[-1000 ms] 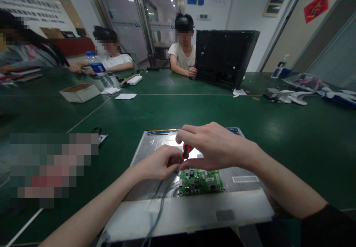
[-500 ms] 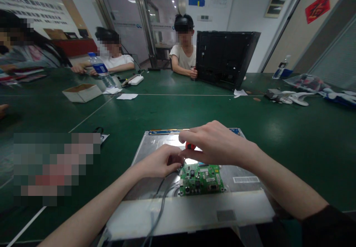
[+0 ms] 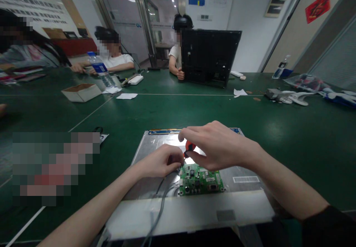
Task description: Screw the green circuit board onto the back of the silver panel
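Observation:
A green circuit board (image 3: 202, 180) lies on the back of a silver display panel (image 3: 244, 197) in front of me. My right hand (image 3: 214, 145) is closed around the red and black handle of a screwdriver (image 3: 190, 147), above the board's upper left corner. The screwdriver tip points down at that corner. Beside it, my left hand (image 3: 164, 160) has thumb and finger pinched together at the board's edge; what lies between them is hidden. Grey cables (image 3: 162, 202) run from the left side of the board toward me.
Across the green table (image 3: 167, 110), a person holds up a black monitor housing (image 3: 210, 58). A cardboard box (image 3: 82, 92) and a water bottle (image 3: 101, 69) stand at the left. Several white and grey parts (image 3: 289, 97) lie at the right. Two other people sit at the left.
My right fingers have shifted on the screwdriver, showing more of its handle. My left hand stays in place. Across the table, the monitor housing has moved left.

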`<state>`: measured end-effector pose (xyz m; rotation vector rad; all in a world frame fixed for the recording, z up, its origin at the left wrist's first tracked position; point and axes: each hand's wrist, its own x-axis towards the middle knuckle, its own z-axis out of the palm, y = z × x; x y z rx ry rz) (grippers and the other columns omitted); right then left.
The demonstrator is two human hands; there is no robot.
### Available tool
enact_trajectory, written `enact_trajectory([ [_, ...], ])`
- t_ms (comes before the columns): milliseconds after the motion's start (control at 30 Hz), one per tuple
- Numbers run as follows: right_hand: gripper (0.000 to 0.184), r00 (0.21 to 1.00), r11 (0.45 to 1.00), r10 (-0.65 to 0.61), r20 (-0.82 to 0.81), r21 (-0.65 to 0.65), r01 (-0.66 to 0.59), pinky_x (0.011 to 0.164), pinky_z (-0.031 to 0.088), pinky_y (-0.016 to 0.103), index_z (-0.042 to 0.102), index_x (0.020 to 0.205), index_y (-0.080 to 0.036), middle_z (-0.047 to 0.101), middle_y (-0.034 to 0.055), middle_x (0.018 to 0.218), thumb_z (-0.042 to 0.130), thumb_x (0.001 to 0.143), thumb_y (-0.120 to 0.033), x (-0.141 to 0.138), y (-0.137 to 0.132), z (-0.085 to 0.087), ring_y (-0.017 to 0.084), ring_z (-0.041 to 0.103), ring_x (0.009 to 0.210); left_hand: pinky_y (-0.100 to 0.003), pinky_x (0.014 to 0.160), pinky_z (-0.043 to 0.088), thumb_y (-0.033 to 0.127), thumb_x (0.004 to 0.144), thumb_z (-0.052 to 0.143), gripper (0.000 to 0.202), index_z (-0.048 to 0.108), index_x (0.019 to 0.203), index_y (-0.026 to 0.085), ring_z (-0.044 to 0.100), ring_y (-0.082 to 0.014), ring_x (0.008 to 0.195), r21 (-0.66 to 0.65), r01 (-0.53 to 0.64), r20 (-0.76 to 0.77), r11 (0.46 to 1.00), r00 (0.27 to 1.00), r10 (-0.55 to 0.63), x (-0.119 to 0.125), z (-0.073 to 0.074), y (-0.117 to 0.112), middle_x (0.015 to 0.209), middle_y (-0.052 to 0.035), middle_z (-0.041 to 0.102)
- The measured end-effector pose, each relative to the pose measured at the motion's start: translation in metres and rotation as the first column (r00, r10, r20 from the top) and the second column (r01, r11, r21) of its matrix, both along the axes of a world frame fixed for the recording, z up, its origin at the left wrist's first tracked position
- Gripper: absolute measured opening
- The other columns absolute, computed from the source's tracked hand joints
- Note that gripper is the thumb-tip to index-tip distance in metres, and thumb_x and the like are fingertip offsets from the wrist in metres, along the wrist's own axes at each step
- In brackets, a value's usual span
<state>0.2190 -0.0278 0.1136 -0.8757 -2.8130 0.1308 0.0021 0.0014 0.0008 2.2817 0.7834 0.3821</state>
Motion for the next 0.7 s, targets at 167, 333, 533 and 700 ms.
enact_trajectory([
  [167, 0.018, 1.000, 0.999, -0.012, -0.014, 0.033, 0.012, 0.052, 0.022, 0.027, 0.053, 0.105, -0.017, 0.069, 0.0033, 0.095, 0.048, 0.090, -0.026, -0.0031, 0.0008, -0.0033, 0.013, 0.056, 0.067, -0.024, 0.053, 0.035, 0.019, 0.080, 0.055, 0.007, 0.061, 0.076, 0.016, 0.050, -0.0137, 0.057, 0.011, -0.019, -0.004, 1.000, 1.000, 0.019, -0.0001, 0.0002, -0.0004, 0.065, 0.0008, 0.058],
  [333, 0.019, 0.998, 0.996, -0.053, 0.024, 0.080, 0.050, 0.051, 0.019, 0.027, 0.056, 0.091, -0.019, 0.069, 0.0016, 0.076, 0.056, 0.090, -0.038, -0.0028, 0.0033, -0.0054, 0.013, 0.055, 0.059, -0.024, 0.051, 0.031, 0.020, 0.078, 0.055, 0.013, 0.053, 0.065, 0.017, 0.045, -0.0127, 0.054, 0.015, -0.027, -0.043, 1.000, 0.999, 0.027, 0.0014, 0.0031, 0.0008, 0.057, 0.0040, 0.048],
  [533, 0.020, 1.000, 1.000, 0.006, -0.002, 0.030, -0.006, 0.052, 0.023, 0.026, 0.055, 0.096, -0.016, 0.068, 0.0045, 0.091, 0.054, 0.088, -0.034, 0.0000, 0.0007, -0.0007, 0.013, 0.055, 0.066, -0.023, 0.053, 0.034, 0.018, 0.079, 0.053, 0.009, 0.060, 0.073, 0.016, 0.047, -0.0129, 0.056, 0.004, -0.008, -0.029, 1.000, 1.000, 0.008, 0.0019, 0.0050, -0.0007, 0.061, 0.0030, 0.053],
  [700, 0.018, 1.000, 1.000, -0.003, -0.009, 0.024, 0.004, 0.051, 0.023, 0.027, 0.055, 0.101, -0.016, 0.069, 0.0036, 0.093, 0.049, 0.086, -0.023, -0.0016, -0.0002, -0.0015, 0.012, 0.053, 0.064, -0.024, 0.054, 0.037, 0.020, 0.081, 0.056, 0.009, 0.064, 0.080, 0.015, 0.051, -0.0139, 0.058, 0.013, -0.029, -0.033, 0.999, 0.999, 0.029, 0.0000, 0.0008, -0.0005, 0.067, 0.0002, 0.060],
])
